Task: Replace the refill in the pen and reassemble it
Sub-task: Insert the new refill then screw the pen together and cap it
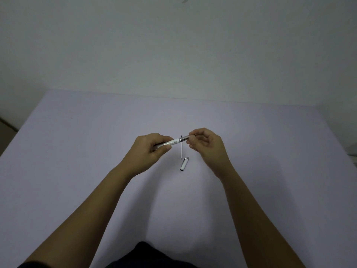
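Observation:
A white pen barrel [172, 142] is held level above the table in my left hand [149, 149], which is closed around its rear end. My right hand [205, 143] pinches the silver grip section [184, 138] at the barrel's front between thumb and forefinger. The two parts meet in line. Just below them a thin white refill [181, 150] lies on the table, pointing away from me. The white pen cap [184, 164] with silver trim lies just beyond the refill's near end.
The pale lilac table [96, 151] fills the lower view, its far edge against a plain white wall. A dark object shows at the table's right edge [354, 153]. My dark clothing [146, 254] sits at the bottom.

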A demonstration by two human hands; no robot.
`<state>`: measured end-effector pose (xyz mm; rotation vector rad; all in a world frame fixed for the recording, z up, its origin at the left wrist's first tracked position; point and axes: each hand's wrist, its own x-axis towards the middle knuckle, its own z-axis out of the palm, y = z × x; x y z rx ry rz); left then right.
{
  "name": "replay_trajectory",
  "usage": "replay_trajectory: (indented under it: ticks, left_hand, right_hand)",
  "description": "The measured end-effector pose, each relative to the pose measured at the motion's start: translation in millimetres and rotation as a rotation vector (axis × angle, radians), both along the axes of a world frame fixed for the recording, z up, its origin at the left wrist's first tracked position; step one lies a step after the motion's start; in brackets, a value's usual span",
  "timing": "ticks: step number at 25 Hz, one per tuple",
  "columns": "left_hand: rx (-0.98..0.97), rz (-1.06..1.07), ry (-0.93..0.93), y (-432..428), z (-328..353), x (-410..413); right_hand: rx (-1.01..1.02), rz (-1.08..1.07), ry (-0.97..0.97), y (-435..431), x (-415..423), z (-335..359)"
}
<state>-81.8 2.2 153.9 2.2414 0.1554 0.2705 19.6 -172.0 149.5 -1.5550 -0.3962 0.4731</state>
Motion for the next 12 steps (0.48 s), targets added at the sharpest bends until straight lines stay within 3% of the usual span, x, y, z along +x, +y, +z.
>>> replay_trajectory:
  ticks: [6,12]
  left_hand:
    - [-0.007,-0.014,-0.023,-1,1,-5]
    - [-0.068,0.038,0.003,1,4,-5]
  right_hand:
    - [-0.245,-0.076,-0.220,4,-1,9]
    - [-0.239,0.050,-0.354,0,-2,19]
